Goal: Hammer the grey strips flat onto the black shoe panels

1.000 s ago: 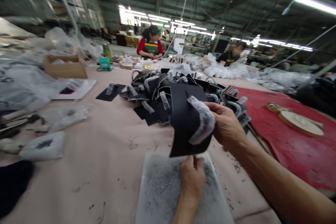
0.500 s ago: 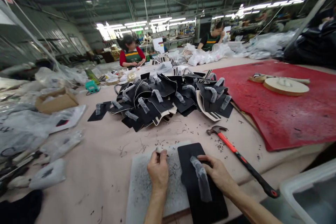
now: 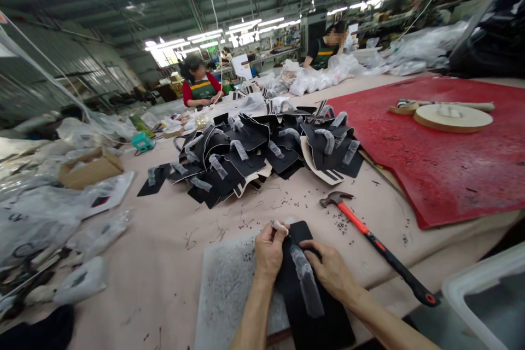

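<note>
Head view: my left hand is pinching a white bit by the panel, which is overlapping the board; my right hand is curling beside the handle, grip unclear. I'm judging this positioning, calling for steadiness.

Left hand: bare, five-fingered, rounded knuckles; small white patch at the fingertips, a wrap or a loose bit, cannot tell which. Right hand: bare too, slender fingers, slim thumb, plain back, fine detail soft. Wrists both bare, narrowing smoothly below the palm. Left forearm uncovered down to the bottom edge of view, widening gently from the wrist. Right forearm likewise uncovered, longer stretch of it showing, smooth outline, cut off by the same edge. Upper arms and clothing out of sight.
</note>
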Motion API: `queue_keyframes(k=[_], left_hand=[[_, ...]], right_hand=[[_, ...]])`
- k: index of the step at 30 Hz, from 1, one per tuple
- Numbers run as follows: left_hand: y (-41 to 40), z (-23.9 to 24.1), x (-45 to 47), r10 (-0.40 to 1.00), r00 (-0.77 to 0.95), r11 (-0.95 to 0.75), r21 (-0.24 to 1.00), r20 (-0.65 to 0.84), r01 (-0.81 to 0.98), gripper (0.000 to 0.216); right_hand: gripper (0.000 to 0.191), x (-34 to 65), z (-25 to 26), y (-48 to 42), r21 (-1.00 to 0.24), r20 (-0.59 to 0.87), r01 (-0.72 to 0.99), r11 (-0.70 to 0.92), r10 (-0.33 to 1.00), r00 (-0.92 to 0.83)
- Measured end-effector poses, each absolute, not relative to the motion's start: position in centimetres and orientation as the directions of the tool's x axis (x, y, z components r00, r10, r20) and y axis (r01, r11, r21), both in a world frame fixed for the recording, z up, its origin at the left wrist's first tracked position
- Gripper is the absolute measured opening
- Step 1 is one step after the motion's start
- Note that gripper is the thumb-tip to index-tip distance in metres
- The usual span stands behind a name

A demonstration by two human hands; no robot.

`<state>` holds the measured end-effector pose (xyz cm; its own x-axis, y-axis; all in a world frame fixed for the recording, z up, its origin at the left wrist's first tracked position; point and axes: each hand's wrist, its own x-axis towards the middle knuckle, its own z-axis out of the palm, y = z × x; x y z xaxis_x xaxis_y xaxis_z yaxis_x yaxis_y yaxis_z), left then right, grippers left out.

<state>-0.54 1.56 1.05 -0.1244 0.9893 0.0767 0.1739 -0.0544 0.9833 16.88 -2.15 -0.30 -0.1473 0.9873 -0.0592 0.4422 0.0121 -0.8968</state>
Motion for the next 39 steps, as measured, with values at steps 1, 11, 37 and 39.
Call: queue_keyframes(k=[1, 11, 37, 39], left_hand=[[1.5, 1.0, -0.6, 0.99, -0.108, -0.063, 0.977, 0.087, 0.204, 0.025], [1.1, 1.0, -0.5, 0.993, -0.052, -0.091, 0.952, 0.11, 0.292, 0.018], [0.9, 0.4, 0.4, 0.964, 0.026, -0.248, 0.861, 0.265, 0.443, 0.018], [1.1, 0.8, 0.4, 0.969, 0.021, -0.233, 0.88, 0.246, 0.414, 0.018]], right_hand=[[0.033, 16.9, -0.4, -2.1, -0.896, -0.062, 0.444, 0.007, 0.988, -0.141], [0.031, 16.8, -1.2, -1.9, -0.898, -0.073, 0.439, -0.017, 0.991, -0.11], [0.029, 28.3, 1.0, -1.6, -0.243, 0.081, 0.965, -0.096, 0.99, 0.119], [0.016, 29.9, 1.1, -1.0, -0.348, -0.104, 0.915, -0.204, 0.978, 0.178]])
